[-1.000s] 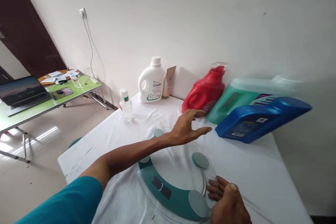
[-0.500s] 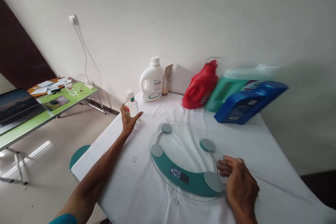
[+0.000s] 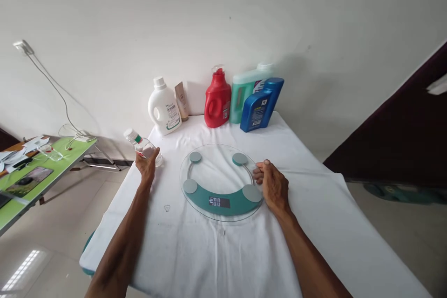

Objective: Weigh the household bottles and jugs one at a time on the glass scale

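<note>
My left hand (image 3: 146, 165) is wrapped round a clear plastic bottle (image 3: 148, 149) with a white cap, at the table's left edge. The bottle leans to the left; whether its base touches the cloth I cannot tell. A round glass bathroom scale (image 3: 223, 206) with a teal band lies in the middle of the table, its display lit and showing zeros. At the scale's right rim is my right hand (image 3: 275, 185), thumb above and fingers curled at the glass edge, closed on it.
Along the wall stand a white detergent jug (image 3: 164, 109), a brown tube (image 3: 182, 102), a red jug (image 3: 218, 100), a green jug (image 3: 239, 98) and a blue bottle (image 3: 260, 109). White cloth (image 3: 195, 256) covers the table. A green table (image 3: 70, 149) is at left.
The view has swung right and levelled. The clear bottle, upright before, now tilts left in my left hand. My right hand stays at the scale's right rim.
</note>
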Demonstrator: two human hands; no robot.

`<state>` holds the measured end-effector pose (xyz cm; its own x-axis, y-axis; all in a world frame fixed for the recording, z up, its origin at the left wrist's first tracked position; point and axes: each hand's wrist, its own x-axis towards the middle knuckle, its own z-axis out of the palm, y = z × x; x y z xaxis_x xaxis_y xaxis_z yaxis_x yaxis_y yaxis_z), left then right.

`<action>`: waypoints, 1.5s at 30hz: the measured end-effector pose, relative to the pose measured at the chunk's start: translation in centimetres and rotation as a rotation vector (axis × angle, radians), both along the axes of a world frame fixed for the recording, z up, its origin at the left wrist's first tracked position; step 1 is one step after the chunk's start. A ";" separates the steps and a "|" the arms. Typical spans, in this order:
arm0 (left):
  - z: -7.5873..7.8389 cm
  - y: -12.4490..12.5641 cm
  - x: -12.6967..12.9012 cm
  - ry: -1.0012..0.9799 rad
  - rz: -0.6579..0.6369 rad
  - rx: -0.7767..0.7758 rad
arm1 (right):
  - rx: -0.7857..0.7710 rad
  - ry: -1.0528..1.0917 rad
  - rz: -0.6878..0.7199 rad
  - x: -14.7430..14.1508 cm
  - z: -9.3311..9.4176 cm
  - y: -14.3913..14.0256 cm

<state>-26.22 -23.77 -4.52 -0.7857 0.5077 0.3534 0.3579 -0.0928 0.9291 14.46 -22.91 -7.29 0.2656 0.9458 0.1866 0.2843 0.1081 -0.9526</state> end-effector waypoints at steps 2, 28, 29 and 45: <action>1.2 -0.4 1.0 -0.034 -0.036 0.032 | 0.015 0.005 0.002 0.0 0.2 0.0; 2.8 1.6 19.0 0.094 -0.722 -0.207 | -0.016 -0.012 0.015 -0.1 1.2 -0.6; 2.9 1.6 19.0 0.102 -0.724 -0.207 | -0.010 -0.010 0.020 -0.1 1.2 -0.6; 1.0 -0.1 8.9 0.009 -0.473 -0.045 | -0.052 -0.004 0.014 0.0 1.0 -0.5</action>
<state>-17.35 -23.90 -3.55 -0.4615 0.8240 0.3286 0.2937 -0.2076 0.9331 14.41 -23.43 -6.32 0.2515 0.9580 0.1378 0.2872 0.0621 -0.9558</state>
